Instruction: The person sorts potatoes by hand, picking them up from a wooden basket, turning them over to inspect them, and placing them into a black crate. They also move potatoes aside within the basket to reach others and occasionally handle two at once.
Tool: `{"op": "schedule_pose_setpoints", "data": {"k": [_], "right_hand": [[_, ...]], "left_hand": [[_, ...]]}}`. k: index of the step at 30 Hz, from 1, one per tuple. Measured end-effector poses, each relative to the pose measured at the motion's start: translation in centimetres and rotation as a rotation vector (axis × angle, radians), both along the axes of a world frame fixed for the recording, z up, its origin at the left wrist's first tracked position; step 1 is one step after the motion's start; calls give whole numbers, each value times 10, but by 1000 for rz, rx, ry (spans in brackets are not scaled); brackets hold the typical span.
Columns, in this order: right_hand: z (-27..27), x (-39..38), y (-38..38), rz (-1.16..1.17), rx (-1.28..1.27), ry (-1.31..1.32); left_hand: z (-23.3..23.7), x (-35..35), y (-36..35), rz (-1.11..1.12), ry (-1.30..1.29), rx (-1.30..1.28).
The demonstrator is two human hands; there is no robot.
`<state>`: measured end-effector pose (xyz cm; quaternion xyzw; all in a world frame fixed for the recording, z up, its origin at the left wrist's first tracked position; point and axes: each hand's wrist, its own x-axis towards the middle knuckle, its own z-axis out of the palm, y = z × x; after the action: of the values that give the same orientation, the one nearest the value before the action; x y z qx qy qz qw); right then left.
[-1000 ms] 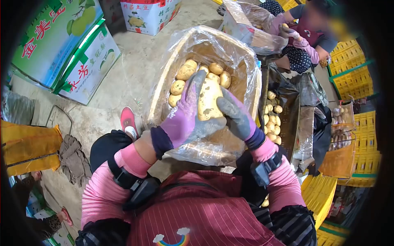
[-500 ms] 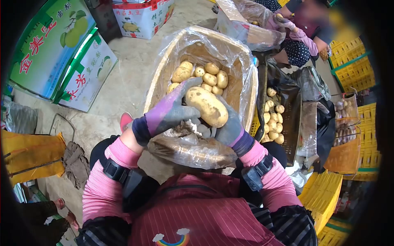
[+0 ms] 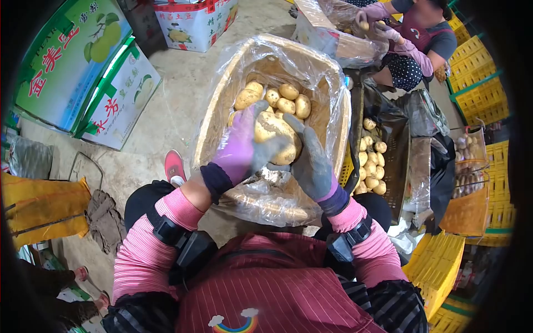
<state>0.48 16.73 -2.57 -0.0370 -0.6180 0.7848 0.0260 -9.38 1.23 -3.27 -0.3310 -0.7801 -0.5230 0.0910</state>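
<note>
A large, dirt-marked potato (image 3: 273,129) is held between my two gloved hands over a plastic-lined box (image 3: 327,83). My left hand (image 3: 244,141) wraps its left side and front, its fingers somewhat blurred. Along the potato's right side lies my right hand (image 3: 315,164), fingers straight and pressed against it. Several smaller potatoes (image 3: 286,105) rest in the far part of the box, just beyond my hands. Crumpled clear plastic (image 3: 261,191) hangs over the near rim below my wrists.
To the right, a dark crate (image 3: 395,166) holds several potatoes (image 3: 369,161). A person (image 3: 411,47) at upper right handles potatoes over another lined box (image 3: 333,36). Pear cartons (image 3: 119,105) stand at left, a white carton (image 3: 194,25) at the back, yellow crates (image 3: 438,266) at right.
My left hand has rolled over the potato so its back now faces up. The potato has turned and shifted slightly left, and my right hand's fingers have straightened. The other person has leaned into view.
</note>
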Motion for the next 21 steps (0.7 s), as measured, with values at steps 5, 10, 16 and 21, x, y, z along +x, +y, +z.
{"op": "schedule_pose_setpoints", "data": {"k": [5,10,16,21], "right_hand": [[15,6,-11,20,-109,-52],[22,9,12,-16,-368,-47],[1,17,142,-501,-231,199],[-166,98,340,-793,-14,6]], "left_hand": [[-9,-30,-14,-165,-520,73],[-26,-30,-1,-438,-1326,813],[-18,-25,-12,-276,-500,221],[21,-21,-28,-172,-643,212]]}}
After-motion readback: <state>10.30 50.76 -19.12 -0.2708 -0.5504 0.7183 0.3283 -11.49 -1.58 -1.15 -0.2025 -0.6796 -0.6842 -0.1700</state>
